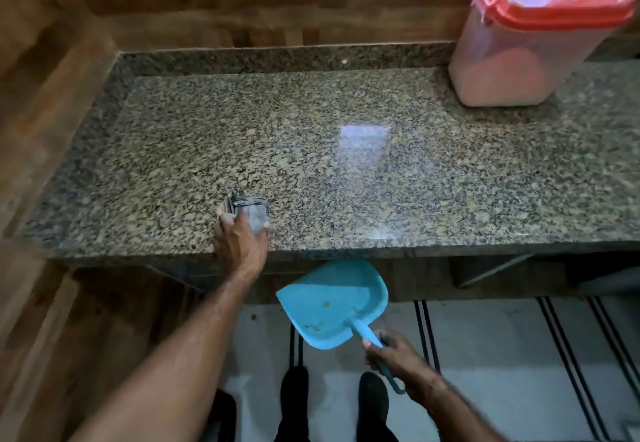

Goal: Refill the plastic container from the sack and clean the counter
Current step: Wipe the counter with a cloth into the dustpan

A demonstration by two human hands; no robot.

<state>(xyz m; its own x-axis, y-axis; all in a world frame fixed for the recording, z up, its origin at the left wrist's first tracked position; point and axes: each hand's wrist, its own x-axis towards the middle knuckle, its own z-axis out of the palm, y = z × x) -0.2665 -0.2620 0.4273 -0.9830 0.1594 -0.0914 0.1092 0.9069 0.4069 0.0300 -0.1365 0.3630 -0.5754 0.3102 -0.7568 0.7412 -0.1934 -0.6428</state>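
Observation:
My left hand (242, 239) presses a folded grey cloth (254, 211) flat on the speckled granite counter (346, 164), close to its front edge. My right hand (398, 358) grips the handle of a turquoise dustpan (329, 306), held just below the counter's front edge with its open mouth toward the edge. A few small crumbs lie in the pan. The translucent plastic container (512, 60) with a red clip lid stands closed at the back right of the counter, partly filled with a pale powder. No sack is in view.
Wood-patterned walls (52, 95) enclose the counter at the left and back. Under the counter is a dark open space with a metal bar (495, 270). The floor has pale tiles with black stripes (554, 355); my two dark shoes show at the bottom.

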